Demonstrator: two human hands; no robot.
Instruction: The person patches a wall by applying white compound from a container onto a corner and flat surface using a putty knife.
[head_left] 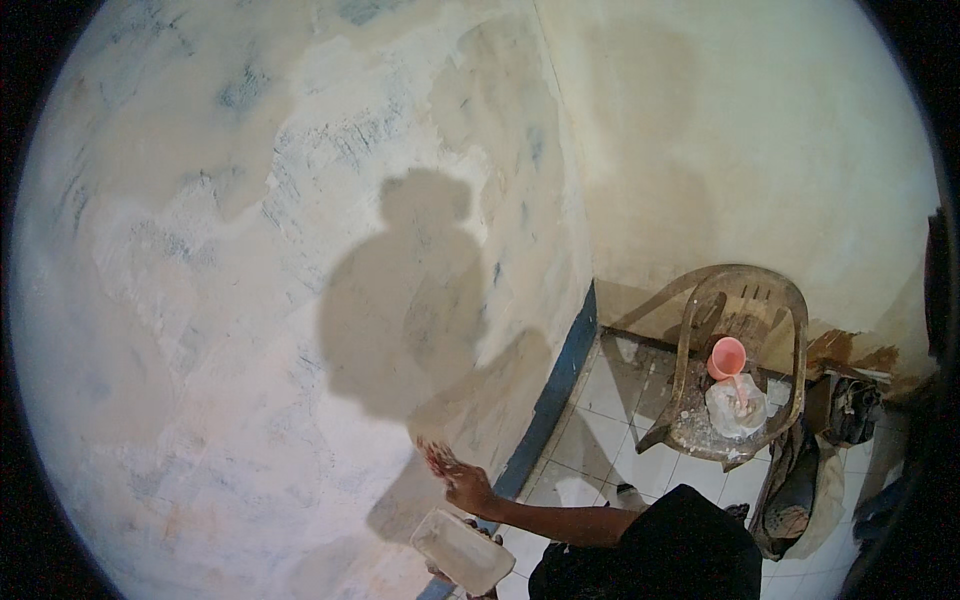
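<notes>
In my left hand (437,573), mostly hidden beneath it, is a shallow off-white rectangular tray (462,552) with rounded corners. Dark fingers show at its edges. My right hand (468,488) is closed just above the tray, close to the patchy wall (250,330). From its fingers a small reddish-brown, white-smeared flat thing (437,458) reaches toward the wall; its kind is too blurred to make out. White and beige coats with bluish-grey patches cover this wall, and my shadow falls across it.
A stained brown plastic armchair (745,440) stands at the right. A pink mug (727,358) and a clear plastic bag (737,405) with whitish contents sit on it. Beside it lie dark bags (797,490). A blue skirting strip (550,410) edges the white floor tiles (610,385).
</notes>
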